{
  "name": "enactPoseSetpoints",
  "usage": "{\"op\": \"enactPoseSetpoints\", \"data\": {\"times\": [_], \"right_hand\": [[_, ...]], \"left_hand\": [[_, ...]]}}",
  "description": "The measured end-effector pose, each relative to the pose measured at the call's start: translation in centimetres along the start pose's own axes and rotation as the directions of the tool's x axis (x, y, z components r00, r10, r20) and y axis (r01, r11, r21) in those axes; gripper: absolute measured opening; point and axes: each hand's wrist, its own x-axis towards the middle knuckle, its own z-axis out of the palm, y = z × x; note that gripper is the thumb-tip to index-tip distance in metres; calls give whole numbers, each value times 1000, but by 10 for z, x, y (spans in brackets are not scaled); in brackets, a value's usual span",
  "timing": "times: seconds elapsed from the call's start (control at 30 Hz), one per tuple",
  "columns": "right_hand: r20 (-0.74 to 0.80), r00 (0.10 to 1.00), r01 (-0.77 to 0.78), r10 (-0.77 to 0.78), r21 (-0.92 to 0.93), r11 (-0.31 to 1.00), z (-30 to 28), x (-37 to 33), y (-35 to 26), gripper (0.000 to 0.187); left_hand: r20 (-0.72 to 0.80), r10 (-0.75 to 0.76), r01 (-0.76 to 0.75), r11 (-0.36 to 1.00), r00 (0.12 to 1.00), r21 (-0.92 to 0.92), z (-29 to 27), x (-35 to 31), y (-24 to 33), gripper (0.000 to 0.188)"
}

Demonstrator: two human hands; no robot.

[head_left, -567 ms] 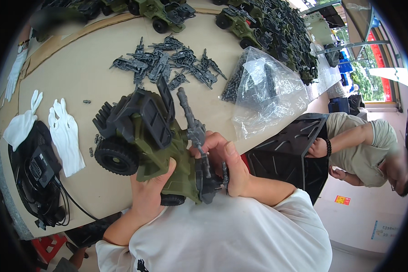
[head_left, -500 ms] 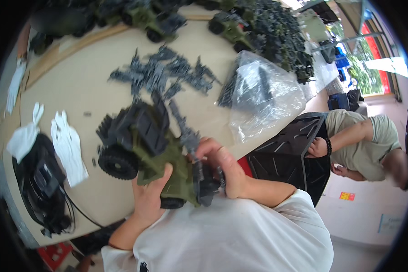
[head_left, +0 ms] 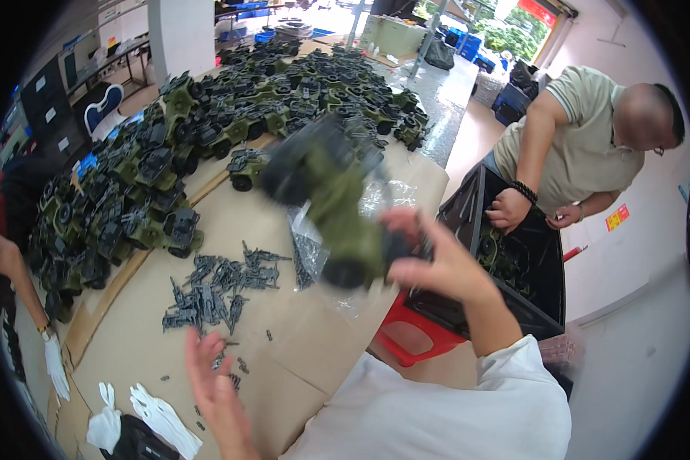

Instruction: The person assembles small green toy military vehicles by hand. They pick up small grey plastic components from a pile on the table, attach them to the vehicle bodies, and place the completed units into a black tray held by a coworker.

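Note:
My right hand [head_left: 445,257] grips one end of an olive-green and black toy military vehicle [head_left: 337,207], held up above the table and smeared by motion. Below and to the left, my left hand [head_left: 221,391] is empty, its fingers apart, close to the heap of dark grey toy guns [head_left: 215,287] on the cardboard-covered tabletop [head_left: 299,376]. A few small loose dark parts [head_left: 242,365] lie beside its fingertips. A clear plastic bag [head_left: 345,300] with dark pieces lies partly behind the lifted vehicle.
Many finished-looking toy vehicles [head_left: 103,218] are massed along the far side, behind a cardboard strip [head_left: 115,303]. At the right, a co-worker reaches into a black crate [head_left: 533,316] holding vehicles, above a red stool [head_left: 414,333]. White gloves [head_left: 165,418] lie front left; another person's gloved hand [head_left: 56,368] is nearby.
The vehicle has gone from both hands at my chest to my right hand alone, up and to the right. My left hand has let go. The view has turned toward the far vehicles.

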Motion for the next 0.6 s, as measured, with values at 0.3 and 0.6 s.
{"op": "enactPoseSetpoints", "data": {"times": [0.3,0.6], "right_hand": [[-611,792,-478,6,-613,628,-195,110,144,87],[-588,808,-432,-37,-635,641,-196,134,201,81]], "left_hand": [[-282,192,-35,876,940,480,-103,41,-2,50],[-292,52,118,836,955,536,-136,156,-32,45]]}}
